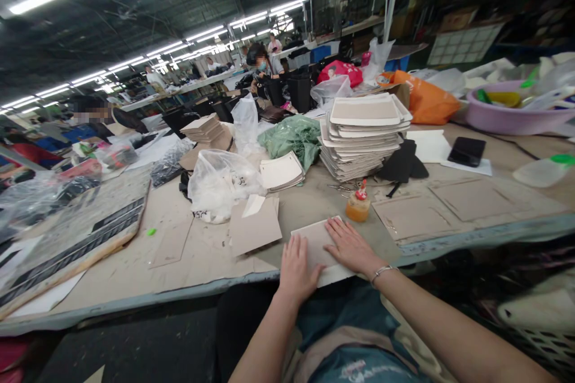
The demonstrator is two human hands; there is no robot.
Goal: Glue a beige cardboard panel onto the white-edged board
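Note:
A beige cardboard panel with a pale border (317,241) lies at the table's front edge, its near corner close to my body. My left hand (297,266) rests flat on its left side, fingers stretched out. Across its right side lies my right hand (353,243), also flat with fingers extended. Just beyond the right hand stands a small glue bottle (358,208) with amber contents and a red tip. A tall stack of similar panels (362,137) rises behind it. Left of my hands are loose cardboard sheets (255,226).
A clear plastic bag (222,182) and a green bag (291,139) lie beyond the sheets. On the right are a black phone (466,151), flat boards (411,217), a plastic bottle (545,170) and a purple basin (516,116). People work farther back.

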